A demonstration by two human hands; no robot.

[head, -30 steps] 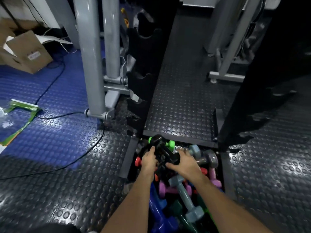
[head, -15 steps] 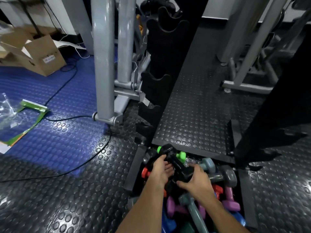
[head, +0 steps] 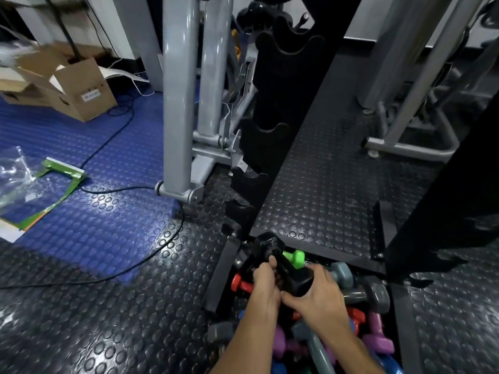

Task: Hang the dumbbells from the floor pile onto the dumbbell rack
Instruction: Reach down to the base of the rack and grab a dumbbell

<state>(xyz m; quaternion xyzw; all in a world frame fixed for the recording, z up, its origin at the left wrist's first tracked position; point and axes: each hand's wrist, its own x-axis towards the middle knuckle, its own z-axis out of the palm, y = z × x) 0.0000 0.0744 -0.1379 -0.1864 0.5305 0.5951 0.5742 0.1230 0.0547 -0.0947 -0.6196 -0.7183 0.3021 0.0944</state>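
At the foot of the rack [head: 272, 136], your two hands are together on one black dumbbell [head: 283, 268]. Your left hand [head: 266, 284] curls round its bar, and your right hand [head: 320, 290] wraps the near end. A second ago the dumbbell lay lower in the pile [head: 348, 319]. Now it looks a bit higher, and your head has tipped up, so more of the rack shows. I think the lift has just begun, and the hanging is still to come. The dumbbell is still just over the pile, close to the green one [head: 295, 256]. Your fingers hide most of the bar. The rack's right side [head: 442, 201] is too dark to see well, and its top is cut off.
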